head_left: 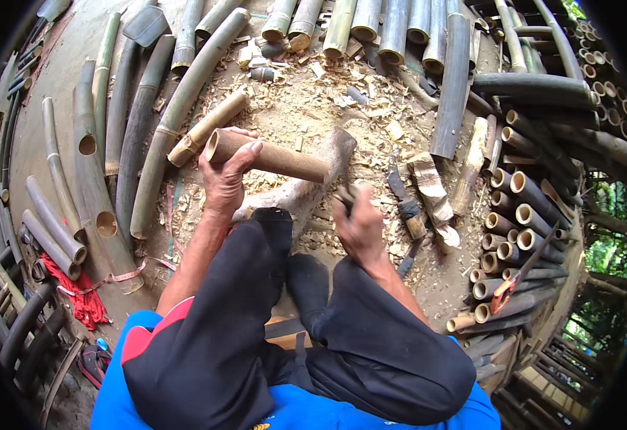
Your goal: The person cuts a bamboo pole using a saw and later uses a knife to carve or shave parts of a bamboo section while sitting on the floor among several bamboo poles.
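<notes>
My left hand point(229, 172) is wrapped round a short brown bamboo tube point(277, 159), its open end toward the left. The tube's right end lies over a pale, worn log point(336, 147) in front of my feet. Just right of that end, my right hand point(362, 226) is closed in a fist and smeared by motion. Something dark and narrow shows at its fingers, too blurred to name. A second short bamboo piece point(209, 129) lies beyond my left hand. On the ground to the right lie a dark-bladed knife point(397, 185) and a split pale wood piece point(431, 190).
Wood shavings point(313, 93) cover the ground ahead. Long bamboo poles point(173, 136) lie on the left, others point(392, 32) at the far side. Cut tubes point(525, 215) are stacked on the right, near an orange-handled saw point(503, 294). A red cloth point(84, 301) lies at the left.
</notes>
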